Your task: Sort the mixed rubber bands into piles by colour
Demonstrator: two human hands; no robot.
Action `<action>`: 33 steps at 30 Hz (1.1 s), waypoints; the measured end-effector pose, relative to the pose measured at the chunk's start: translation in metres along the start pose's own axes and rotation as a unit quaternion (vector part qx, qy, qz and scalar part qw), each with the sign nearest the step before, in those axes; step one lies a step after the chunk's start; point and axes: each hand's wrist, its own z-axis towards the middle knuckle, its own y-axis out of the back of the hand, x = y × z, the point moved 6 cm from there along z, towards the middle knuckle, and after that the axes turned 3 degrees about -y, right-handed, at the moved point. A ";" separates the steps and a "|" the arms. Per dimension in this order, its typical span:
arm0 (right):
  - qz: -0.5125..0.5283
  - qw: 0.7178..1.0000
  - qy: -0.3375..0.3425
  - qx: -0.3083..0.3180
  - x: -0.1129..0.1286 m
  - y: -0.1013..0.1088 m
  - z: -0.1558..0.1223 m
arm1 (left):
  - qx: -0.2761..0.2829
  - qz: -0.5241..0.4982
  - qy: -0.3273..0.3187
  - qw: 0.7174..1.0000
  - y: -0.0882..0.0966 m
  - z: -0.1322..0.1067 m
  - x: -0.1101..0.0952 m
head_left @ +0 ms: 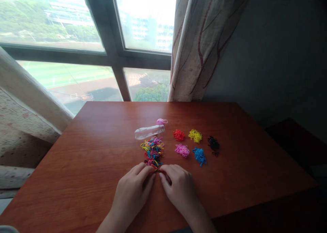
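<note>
A mixed heap of small coloured rubber bands [152,150] lies on the brown wooden table [89,164]. My left hand [134,188] and my right hand [177,185] rest palm down just in front of the heap, fingertips meeting at its near edge, fingers curled together as if pinching bands; what they grip is too small to make out. To the right lie sorted little piles: red [178,135], yellow [195,135], pink [182,150], blue [199,155] and black [213,144].
A clear plastic bottle [149,131] lies on its side behind the heap, with its pink cap [161,121] beside it. A window and a curtain [201,42] stand behind the table. A dark wall runs along the right.
</note>
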 end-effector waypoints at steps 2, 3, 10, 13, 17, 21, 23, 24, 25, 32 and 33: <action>-0.001 1.000 -0.001 -0.002 0.002 -0.002 0.001 | -0.011 -0.017 0.004 1.000 0.003 -0.001 0.001; -0.002 1.000 -0.002 -0.003 0.002 -0.002 0.002 | -0.016 -0.026 0.007 1.000 0.004 -0.001 0.002; 0.005 1.000 -0.008 -0.007 0.001 -0.001 0.001 | -0.047 -0.074 0.047 0.995 0.008 -0.001 0.013; 0.011 1.000 -0.012 -0.001 0.001 -0.002 0.001 | -0.037 -0.072 0.050 0.995 0.007 -0.001 0.014; 0.015 1.000 -0.014 0.007 0.001 -0.003 0.004 | -0.023 -0.059 0.048 0.997 0.006 0.000 0.012; 0.003 1.000 -0.011 0.014 0.003 -0.004 0.007 | -0.018 -0.048 0.040 0.998 0.007 0.000 0.010; -0.002 1.000 -0.008 0.014 0.004 -0.006 0.007 | -0.018 -0.046 0.036 0.998 0.006 0.000 0.010; 0.000 1.000 -0.005 0.012 0.004 -0.006 0.007 | -0.020 -0.047 0.034 0.998 0.006 -0.001 0.010; 0.006 1.000 -0.003 0.010 0.005 -0.006 0.006 | -0.023 -0.049 0.033 0.998 0.005 -0.001 0.010; 0.110 0.992 -0.034 -0.056 -0.017 0.018 -0.011 | -0.046 -0.060 0.027 0.997 0.005 -0.002 0.013; 0.117 0.989 -0.044 -0.074 -0.025 0.028 -0.014 | -0.043 -0.059 0.026 0.997 0.005 -0.002 0.012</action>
